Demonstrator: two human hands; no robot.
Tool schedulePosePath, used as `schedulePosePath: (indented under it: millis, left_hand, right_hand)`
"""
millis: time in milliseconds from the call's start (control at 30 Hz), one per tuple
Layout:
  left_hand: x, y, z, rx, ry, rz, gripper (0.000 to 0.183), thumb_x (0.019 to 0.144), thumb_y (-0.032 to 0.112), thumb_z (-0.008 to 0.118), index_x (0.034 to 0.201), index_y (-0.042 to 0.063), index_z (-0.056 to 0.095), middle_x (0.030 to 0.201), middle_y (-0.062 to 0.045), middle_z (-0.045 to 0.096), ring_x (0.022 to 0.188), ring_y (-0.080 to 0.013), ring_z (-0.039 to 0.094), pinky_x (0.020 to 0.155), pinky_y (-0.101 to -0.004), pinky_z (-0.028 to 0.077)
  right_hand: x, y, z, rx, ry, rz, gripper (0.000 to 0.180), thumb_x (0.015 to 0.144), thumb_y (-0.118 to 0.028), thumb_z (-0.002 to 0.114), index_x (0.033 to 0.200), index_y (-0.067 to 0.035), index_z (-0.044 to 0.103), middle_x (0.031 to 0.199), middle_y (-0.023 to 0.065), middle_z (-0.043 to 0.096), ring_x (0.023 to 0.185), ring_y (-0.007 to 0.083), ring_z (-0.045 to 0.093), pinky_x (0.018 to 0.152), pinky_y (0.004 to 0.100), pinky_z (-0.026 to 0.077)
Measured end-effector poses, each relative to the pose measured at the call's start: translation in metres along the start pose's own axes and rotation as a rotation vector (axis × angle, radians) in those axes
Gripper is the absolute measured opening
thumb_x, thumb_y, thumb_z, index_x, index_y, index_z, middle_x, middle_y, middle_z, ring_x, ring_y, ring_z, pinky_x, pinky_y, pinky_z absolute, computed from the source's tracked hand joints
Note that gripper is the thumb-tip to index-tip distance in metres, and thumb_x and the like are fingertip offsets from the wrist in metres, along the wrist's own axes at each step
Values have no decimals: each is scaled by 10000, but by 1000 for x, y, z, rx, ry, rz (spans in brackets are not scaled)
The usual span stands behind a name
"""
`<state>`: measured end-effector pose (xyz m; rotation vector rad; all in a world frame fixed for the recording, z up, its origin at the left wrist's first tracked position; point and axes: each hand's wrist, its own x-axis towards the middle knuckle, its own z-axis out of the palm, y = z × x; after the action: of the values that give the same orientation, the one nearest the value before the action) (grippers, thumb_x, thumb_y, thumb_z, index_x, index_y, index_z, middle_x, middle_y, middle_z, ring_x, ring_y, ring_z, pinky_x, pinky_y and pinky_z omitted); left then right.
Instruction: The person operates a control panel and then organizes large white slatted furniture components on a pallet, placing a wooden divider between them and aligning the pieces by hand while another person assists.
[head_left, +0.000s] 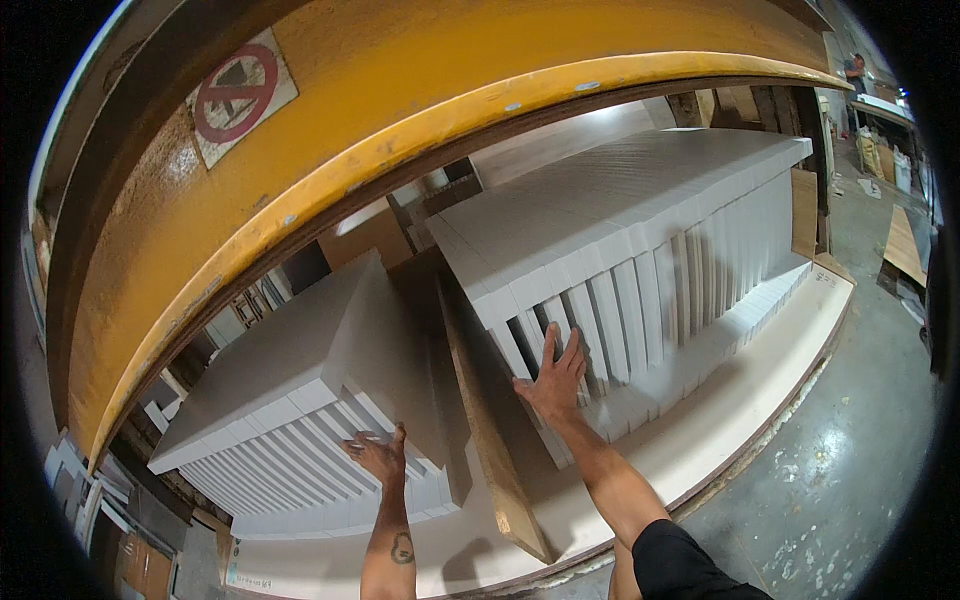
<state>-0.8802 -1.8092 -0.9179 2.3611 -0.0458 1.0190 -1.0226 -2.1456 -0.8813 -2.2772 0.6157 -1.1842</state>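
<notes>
Two blocks of white panel-like frames stand on edge, packed side by side, on a pale board (697, 412). My left hand (381, 454) has its fingers spread at the slatted front of the left block (277, 420). My right hand (556, 375) is spread against the front uprights of the right block (600, 259), near its left end; dark gaps show between the uprights there. Neither hand visibly grips anything, and whether each palm presses on the frames cannot be told. A wooden plank (487, 450) stands on edge in the gap between the blocks.
A thick yellow steel beam (420, 82) with a prohibition sign (238, 96) spans above the blocks. Offcuts (90, 495) lie at the lower left. Concrete floor (810, 465) runs along the right. Far off, a person (855, 71) is by a bench (885, 109).
</notes>
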Motion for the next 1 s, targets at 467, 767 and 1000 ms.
schedulePosePath:
  millis: [467,767,1000]
  left_hand:
    - [-20,1,11,17,-51,-32,1210,699,660,754,1397,-183,238,1468,-462,113,1410,-539,132,1150,-578,182]
    - [-39,-36,55,-59,44,120,1049,731,590,775,1307,-153,308,1399,-458,235,1387,-567,142,1115,-635,159]
    - [-36,-43,47,-80,66,113,970,757,616,750,1230,-123,336,1392,-497,176,1372,-607,119,1103,-670,149]
  right_hand:
    - [-1,6,12,-50,38,20,1312,624,-447,873,1567,-119,22,1522,321,66,1372,520,167,1098,670,171]
    - [-2,10,20,-45,128,-44,1307,609,-426,879,1568,-109,50,1512,340,94,1360,515,194,1080,678,192]
    - [-2,3,16,-17,94,-39,1270,644,-469,863,1568,-113,67,1509,332,95,1330,515,213,1057,678,199]
